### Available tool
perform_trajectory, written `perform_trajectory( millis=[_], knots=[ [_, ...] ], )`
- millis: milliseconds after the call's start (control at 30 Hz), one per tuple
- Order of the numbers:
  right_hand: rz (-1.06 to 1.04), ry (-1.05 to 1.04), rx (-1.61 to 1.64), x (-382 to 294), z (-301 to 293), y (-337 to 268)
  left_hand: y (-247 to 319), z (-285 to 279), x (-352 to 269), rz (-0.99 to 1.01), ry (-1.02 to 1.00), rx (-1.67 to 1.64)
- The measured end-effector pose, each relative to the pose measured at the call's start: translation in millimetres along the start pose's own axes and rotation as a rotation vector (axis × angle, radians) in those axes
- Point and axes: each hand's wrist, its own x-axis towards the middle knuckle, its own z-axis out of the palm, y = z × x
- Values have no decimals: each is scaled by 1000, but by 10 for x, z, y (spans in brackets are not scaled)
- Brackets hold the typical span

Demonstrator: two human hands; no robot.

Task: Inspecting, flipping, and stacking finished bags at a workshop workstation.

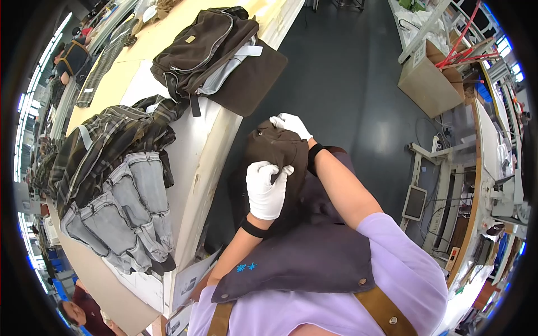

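A dark brown fabric bag (273,145) is in front of my body, beside the table edge. My left hand (265,193), in a white glove, pinches its near part between thumb and fingers. Farther out, my right hand (292,125), gloved the same way, grips the bag's far edge. The cloth between the hands is creased, and its lower part is lost in shadow against my dark apron (302,256).
On the white table (197,155) at left lies a brown backpack (206,50) with its flap over the edge. Near it are plaid pieces (113,138) with grey linings (122,210). A cardboard box (433,84) stands at right. Other people (88,306) are at far left.
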Motion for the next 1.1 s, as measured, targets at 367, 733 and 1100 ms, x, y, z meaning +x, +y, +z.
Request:
perform_trajectory(
  millis=[367, 733, 1100],
  knots=[
    [16, -5, 78, -45, 50, -45, -67, -11, -24, 62, -38, 25],
    [57, -150, 151, -216, -118, -292, 50, -469, 210, -1, -154, 16],
    [-334, -499, 1190, -981, -867, -1647, 935, -1663, 1319, -411, -19, -754]
  ],
)
